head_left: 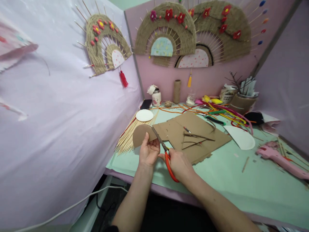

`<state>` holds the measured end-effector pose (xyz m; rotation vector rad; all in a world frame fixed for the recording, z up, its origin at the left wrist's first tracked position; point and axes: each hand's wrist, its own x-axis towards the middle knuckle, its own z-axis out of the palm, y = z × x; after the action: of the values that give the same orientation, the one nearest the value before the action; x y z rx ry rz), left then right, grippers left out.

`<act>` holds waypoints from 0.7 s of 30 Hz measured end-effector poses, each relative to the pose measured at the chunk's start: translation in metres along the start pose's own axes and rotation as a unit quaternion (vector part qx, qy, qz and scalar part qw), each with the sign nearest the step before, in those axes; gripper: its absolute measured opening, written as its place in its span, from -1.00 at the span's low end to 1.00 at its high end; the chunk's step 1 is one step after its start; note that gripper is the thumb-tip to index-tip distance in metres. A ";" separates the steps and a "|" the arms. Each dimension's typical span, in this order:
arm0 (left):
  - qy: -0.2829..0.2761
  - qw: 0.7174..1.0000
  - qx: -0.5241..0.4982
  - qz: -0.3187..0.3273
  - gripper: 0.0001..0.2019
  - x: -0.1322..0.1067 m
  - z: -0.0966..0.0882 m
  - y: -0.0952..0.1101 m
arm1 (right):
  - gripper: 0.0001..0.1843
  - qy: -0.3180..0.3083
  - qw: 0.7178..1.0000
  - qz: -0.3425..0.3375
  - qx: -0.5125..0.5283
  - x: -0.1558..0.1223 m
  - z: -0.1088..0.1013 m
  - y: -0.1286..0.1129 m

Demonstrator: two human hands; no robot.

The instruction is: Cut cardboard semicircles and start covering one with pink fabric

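Note:
My left hand (149,152) pinches a rounded piece of brown cardboard (140,136), thumb on top and fingers beneath. In my right hand (181,164) is a pair of scissors (171,167) with orange-red handles. Their blades point up and left, lying along the right edge of the cardboard piece. Just behind, a larger cardboard sheet (193,120) lies on the table with dark twigs (199,137) and a small pen-like tool (187,130) on it. A white paper oval (144,115) rests on a bundle of thin wooden sticks (127,138) to the left.
A pink glue gun (281,159) and a white paper half-circle (240,138) lie at the right. Coloured pipe cleaners (231,114), a twine spool (177,91), jars and a phone (146,104) line the back. Twine-wrapped fans (166,32) hang on the wall. A white cable (79,201) runs at lower left.

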<state>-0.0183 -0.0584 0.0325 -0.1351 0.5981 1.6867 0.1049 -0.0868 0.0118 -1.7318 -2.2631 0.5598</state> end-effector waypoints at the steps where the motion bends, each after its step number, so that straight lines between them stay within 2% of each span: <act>1: 0.004 1.000 0.001 0.001 -0.81 0.001 -0.001 0.001 | -0.37 -0.001 1.000 0.001 0.004 0.000 0.001 0.001; 9: 0.027 1.000 0.016 0.000 -0.86 0.005 -0.004 0.004 | -0.45 0.014 0.995 0.017 0.098 0.007 0.000 0.007; 21: -0.052 0.998 0.031 0.021 -0.80 -0.002 -0.006 0.004 | -0.63 0.071 0.983 -0.019 0.170 0.008 0.007 0.012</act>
<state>-0.0229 -0.0631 0.0293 0.0103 0.5775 1.7024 0.1107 -0.0775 0.0000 -1.5063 -1.9631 0.7393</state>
